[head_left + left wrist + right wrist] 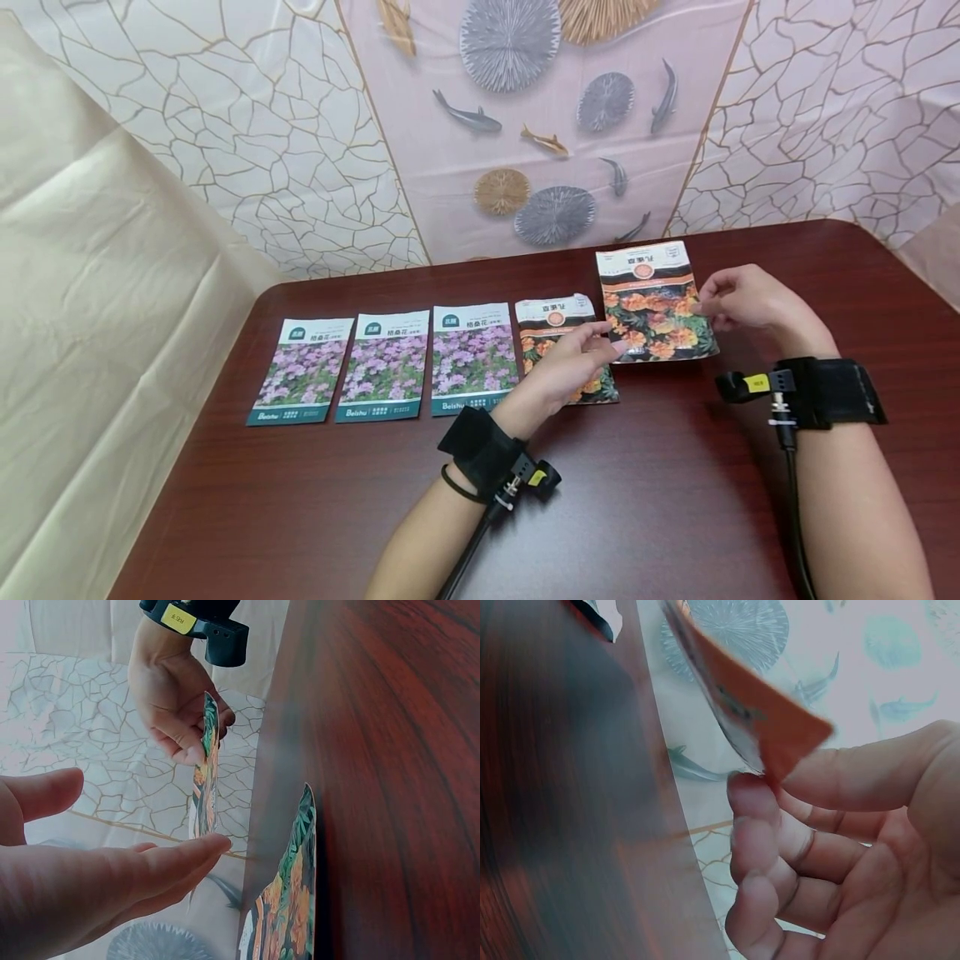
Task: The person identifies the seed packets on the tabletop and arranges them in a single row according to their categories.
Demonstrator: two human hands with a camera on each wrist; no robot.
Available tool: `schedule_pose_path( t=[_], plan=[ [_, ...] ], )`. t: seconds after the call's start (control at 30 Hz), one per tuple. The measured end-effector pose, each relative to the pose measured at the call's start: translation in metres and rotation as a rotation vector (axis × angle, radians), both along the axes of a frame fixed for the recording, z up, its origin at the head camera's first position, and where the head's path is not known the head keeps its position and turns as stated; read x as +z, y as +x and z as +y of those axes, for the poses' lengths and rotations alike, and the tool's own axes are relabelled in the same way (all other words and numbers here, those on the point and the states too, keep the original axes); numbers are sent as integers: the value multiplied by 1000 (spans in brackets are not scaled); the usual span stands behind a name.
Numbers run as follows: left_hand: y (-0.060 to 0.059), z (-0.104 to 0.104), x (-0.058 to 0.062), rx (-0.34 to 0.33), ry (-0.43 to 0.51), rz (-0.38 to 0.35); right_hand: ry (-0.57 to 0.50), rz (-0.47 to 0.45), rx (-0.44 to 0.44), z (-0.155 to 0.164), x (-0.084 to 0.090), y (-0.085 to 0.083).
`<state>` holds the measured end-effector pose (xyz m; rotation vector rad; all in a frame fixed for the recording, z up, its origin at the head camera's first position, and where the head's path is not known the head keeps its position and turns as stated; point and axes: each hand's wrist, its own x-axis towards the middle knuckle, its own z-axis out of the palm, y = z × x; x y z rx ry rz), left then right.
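Head view: the right hand (738, 298) pinches the right edge of an orange-flower seed packet (654, 302), which is lifted above the far part of the dark red table (675, 500); its grip is clamped on that packet. The left hand (570, 362) reaches with straight, relaxed fingers toward the packet's lower left corner, its fingertips at that corner, and lies over a second orange-flower packet (547, 321) flat on the table. To the left of that one, three purple-flower packets (390, 365) lie side by side in a row. Left wrist view: the lifted packet (206, 772) shows edge-on, pinched by the right hand (176, 697), while the left hand's fingertips (202, 851) are just at its lower end, fingers apart and holding nothing; the second packet (289, 900) lies on the table (390, 750). Right wrist view: the thumb and forefinger (754, 802) clamp a blurred corner of the packet (757, 727) above the table edge (570, 825).
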<state>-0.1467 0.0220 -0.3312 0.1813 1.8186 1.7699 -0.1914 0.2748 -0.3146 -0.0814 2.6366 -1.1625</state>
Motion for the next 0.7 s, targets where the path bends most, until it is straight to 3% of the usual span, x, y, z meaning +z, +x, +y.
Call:
schedule_pose_path(
  t=[0.37, 0.53, 0.7],
  plan=[
    [5, 6, -7, -79, 82, -67, 22, -30, 49, 8, -5, 0],
    [6, 9, -11, -111, 69, -66, 10, -56, 73, 11, -11, -1],
    [7, 11, -9, -118, -11, -5, -6, -85, 69, 12, -17, -3]
  ],
)
